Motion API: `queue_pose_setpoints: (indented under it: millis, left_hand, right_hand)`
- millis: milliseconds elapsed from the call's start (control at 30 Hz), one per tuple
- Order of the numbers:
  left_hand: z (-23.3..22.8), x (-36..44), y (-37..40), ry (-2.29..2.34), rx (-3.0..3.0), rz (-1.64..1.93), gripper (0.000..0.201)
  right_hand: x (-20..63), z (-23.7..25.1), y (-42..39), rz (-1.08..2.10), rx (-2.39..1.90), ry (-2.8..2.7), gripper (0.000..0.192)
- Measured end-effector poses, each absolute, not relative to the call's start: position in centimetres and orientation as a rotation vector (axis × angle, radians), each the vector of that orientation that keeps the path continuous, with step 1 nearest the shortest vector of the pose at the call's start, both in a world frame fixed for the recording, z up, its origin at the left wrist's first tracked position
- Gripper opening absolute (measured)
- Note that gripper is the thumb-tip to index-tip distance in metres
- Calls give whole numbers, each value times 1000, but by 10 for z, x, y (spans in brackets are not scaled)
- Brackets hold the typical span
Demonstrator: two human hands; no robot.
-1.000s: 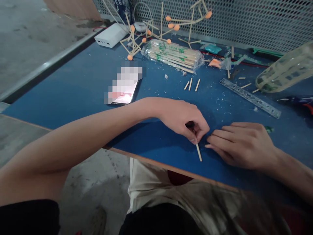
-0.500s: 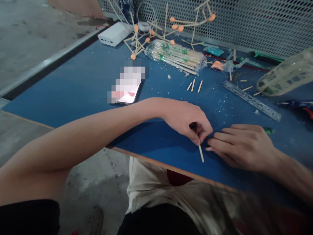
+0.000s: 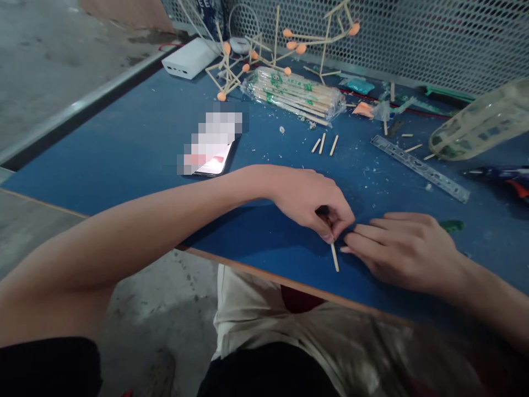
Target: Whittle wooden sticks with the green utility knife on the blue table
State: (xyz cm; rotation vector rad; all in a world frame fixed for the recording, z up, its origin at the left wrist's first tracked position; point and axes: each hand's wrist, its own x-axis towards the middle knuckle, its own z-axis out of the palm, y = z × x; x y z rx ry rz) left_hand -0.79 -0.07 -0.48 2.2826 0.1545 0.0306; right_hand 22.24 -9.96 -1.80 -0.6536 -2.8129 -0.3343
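A short, thin stick (image 3: 335, 258) is pinched between the thumb and forefinger of the left hand (image 3: 316, 201), with its free end jutting out on the near side of the fingers, just beside the right hand (image 3: 405, 251). The right fingers are curled inward; whether anything is held in them cannot be told. The stick is judged to be light and stiff, hardly slippery but easily snapped if bent, and is best gripped lightly near its middle. Beyond the left fingers, three short pieces (image 3: 322, 143) and white crumbs (image 3: 282, 130) are scattered on the blue desk (image 3: 248, 237). Beyond the right fingers, a clear ruler (image 3: 419, 168) is laid. Farther off, the desk is backed by a perforated metal panel (image 3: 413, 44); left of the fingers, past the near edge, grey floor (image 3: 165, 309) is seen
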Motion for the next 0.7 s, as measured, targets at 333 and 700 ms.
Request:
queue_pose_setpoints:
  millis: [333,700]
  left_hand:
    - [-3,-7,-1,172,2335,-75,7]
    - [-3,-7,0,116,2368,-106,7]
  right_hand:
    - [220,-19,-98,-360,-652,-2804,15]
    - [220,-22,-101,-392,-690,-2809,13]
